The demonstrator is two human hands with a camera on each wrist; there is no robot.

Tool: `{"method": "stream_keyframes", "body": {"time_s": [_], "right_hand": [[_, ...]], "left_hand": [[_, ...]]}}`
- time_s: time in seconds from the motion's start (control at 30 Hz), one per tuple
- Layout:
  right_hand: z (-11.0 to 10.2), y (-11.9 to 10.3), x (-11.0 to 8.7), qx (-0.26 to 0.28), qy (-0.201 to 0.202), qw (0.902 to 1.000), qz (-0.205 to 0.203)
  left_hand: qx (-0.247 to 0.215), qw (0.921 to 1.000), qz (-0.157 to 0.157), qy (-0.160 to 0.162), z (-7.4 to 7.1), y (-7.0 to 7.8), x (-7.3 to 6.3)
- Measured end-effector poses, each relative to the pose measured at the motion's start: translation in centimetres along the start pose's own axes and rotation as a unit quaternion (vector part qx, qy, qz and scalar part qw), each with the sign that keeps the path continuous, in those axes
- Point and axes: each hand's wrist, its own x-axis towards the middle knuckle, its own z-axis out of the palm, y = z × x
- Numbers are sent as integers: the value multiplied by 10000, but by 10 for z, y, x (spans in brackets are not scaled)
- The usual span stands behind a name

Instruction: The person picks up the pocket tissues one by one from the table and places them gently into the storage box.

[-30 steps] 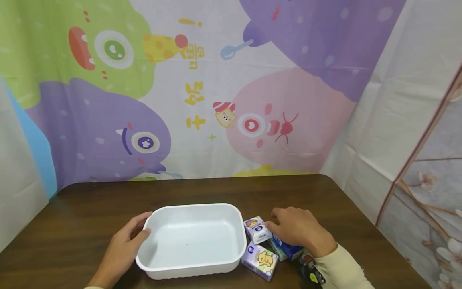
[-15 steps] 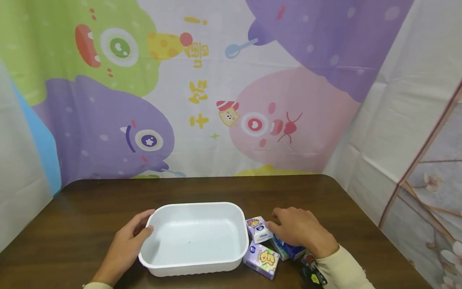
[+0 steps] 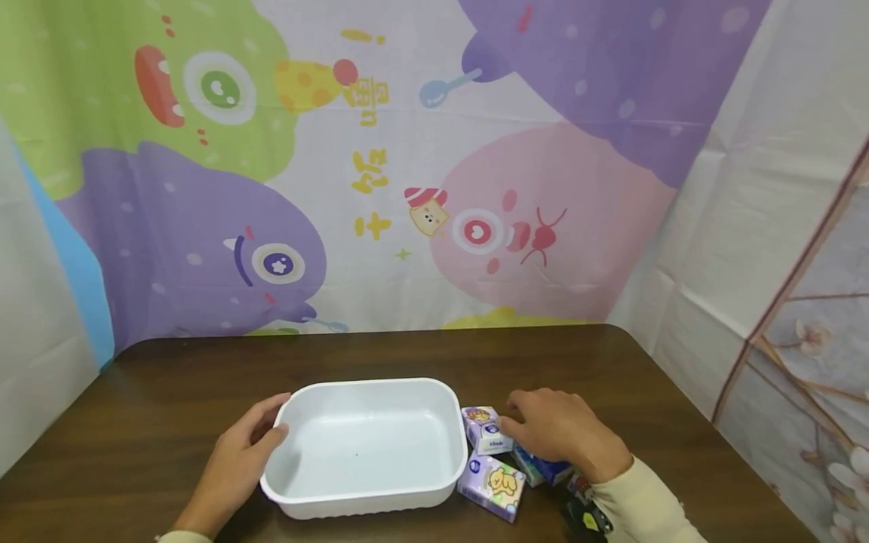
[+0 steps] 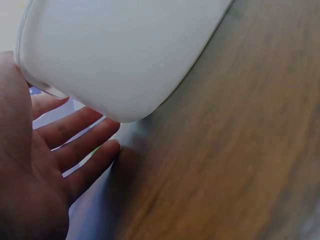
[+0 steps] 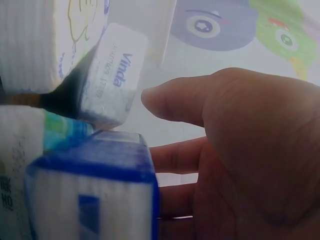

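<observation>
A white plastic tub (image 3: 370, 452) rests on the dark wooden table. At its left end is my left hand (image 3: 234, 452), thumb at the rim. In the left wrist view its fingers (image 4: 82, 150) are straight and spread, touching the tub's outer wall. Right of the tub lie small tissue packs: a purple one with a yellow cartoon dog (image 3: 494, 483), a purple-and-white Vinda pack (image 3: 485, 430), and a blue one (image 5: 95, 200) partly hidden. Over them hovers my right hand (image 3: 560, 426); in the right wrist view its thumb stands apart from the Vinda pack and its fingers are behind the blue pack.
A green-and-white pack (image 5: 55, 130) lies among the others. Beneath the right sleeve (image 3: 645, 505) sits a dark object (image 3: 587, 520) with a yellow mark. A cartoon-print curtain (image 3: 380, 166) hangs behind the table (image 3: 380, 354), and a pale curtain (image 3: 720, 226) stands at the right.
</observation>
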Motion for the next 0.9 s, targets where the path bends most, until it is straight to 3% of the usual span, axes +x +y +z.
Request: {"method": "stream_keyframes", "body": {"time_s": [0.9], "right_hand": [[1, 0, 0, -146, 55, 9998, -139]], "left_hand": [[77, 9999, -106, -78, 0, 2, 1]]}}
